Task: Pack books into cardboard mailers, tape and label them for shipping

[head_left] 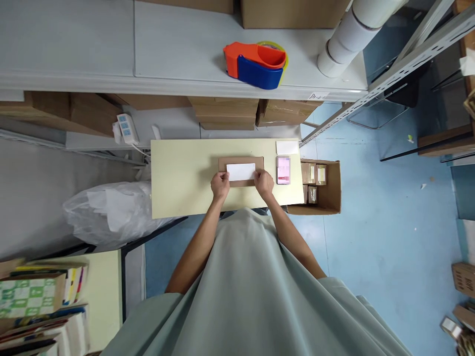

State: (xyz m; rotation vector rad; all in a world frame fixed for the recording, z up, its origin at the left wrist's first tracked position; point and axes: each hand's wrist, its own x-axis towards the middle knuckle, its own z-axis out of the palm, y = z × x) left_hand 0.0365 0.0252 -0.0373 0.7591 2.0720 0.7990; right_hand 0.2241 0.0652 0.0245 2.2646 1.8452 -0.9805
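Note:
A flat brown cardboard box (241,183) lies on the pale yellow table (181,178) before me, with a blank white label (241,171) over its middle. My left hand (220,185) pinches the label's lower left corner between thumb and finger. At the right end, my right hand (264,183) pinches the other lower corner. Both hands rest against the box's near edge. Whether the label is stuck down or only laid on the box, I cannot tell. To the right of the hands is a phone (283,170) with a pink screen, below a white stack of paper (287,147).
An open carton (336,188) holding small taped boxes stands against the table's right end. On the shelf (178,54) ahead sit an orange and blue tape dispenser (256,64) and white rolls (343,44). A plastic bag (107,212) bulges at left, near books (44,296).

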